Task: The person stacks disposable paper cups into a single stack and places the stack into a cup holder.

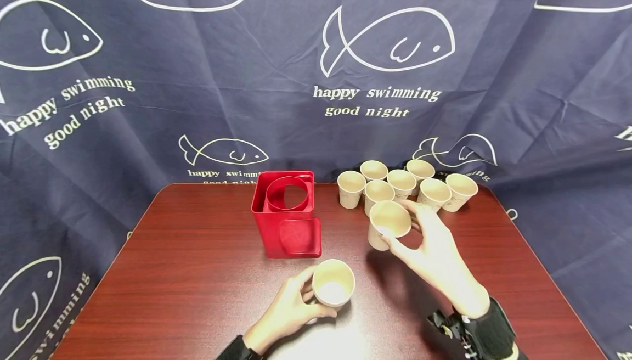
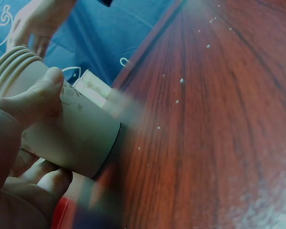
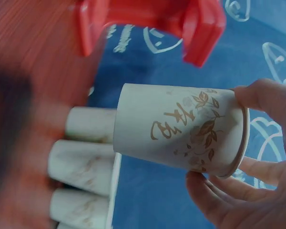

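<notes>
My left hand [image 1: 291,304] grips a stack of nested paper cups [image 1: 333,283] near the table's front middle. In the left wrist view several rims show at one end of the stack [image 2: 69,126], with the thumb along one side and curled fingers beneath. My right hand [image 1: 434,247] pinches a single paper cup [image 1: 377,237] near its rim, held above the table. Brown leaf patterns and lettering mark that cup [image 3: 181,129] in the right wrist view. Just behind it, several upright paper cups [image 1: 350,191] stand grouped at the back right of the table.
A red square holder [image 1: 269,228] with a round opening on top stands at the table's back middle, left of the cups. The reddish-brown wooden table [image 1: 187,272] ends against a dark blue curtain [image 1: 276,74] printed with white fish.
</notes>
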The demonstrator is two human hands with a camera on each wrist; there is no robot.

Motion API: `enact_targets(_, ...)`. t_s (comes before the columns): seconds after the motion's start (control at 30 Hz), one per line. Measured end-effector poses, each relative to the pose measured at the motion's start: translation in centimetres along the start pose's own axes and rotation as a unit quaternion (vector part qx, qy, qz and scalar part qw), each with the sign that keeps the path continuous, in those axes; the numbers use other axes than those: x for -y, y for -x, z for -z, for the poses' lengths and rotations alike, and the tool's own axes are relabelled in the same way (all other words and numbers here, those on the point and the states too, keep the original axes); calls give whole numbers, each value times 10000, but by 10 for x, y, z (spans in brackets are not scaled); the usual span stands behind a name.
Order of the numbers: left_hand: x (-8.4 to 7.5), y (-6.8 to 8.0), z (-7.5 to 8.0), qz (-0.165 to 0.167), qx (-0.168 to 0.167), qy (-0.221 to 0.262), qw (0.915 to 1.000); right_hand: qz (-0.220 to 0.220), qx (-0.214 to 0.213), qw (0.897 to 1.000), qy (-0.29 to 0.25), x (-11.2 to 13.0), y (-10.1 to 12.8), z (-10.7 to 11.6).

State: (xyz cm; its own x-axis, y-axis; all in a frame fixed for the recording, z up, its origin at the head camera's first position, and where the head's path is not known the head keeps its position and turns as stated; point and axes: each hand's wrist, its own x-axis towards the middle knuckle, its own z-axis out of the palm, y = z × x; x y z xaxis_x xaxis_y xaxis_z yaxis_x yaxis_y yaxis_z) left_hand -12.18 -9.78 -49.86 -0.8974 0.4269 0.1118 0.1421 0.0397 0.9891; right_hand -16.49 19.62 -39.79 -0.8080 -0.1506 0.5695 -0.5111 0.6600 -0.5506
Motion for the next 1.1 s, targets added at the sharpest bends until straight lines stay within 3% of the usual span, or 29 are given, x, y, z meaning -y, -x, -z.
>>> enact_targets(0.23, 1, 0, 0, -74, -41, -59, 9999, 353, 208, 9991, -72, 30, -1, 8)
enact_targets(0.57, 0, 0, 1, -36, 11, -81, 10000, 575, 687, 9926, -818, 62, 1, 8)
enact_targets(0.8, 0, 1, 1, -117, -22, -327, 9994, 792, 978, 9876, -938, 69, 6, -3)
enact_targets(1.1, 0, 0, 1, -198, -9, -331, 9993, 736, 1397, 9832, -913, 68, 17, -19)
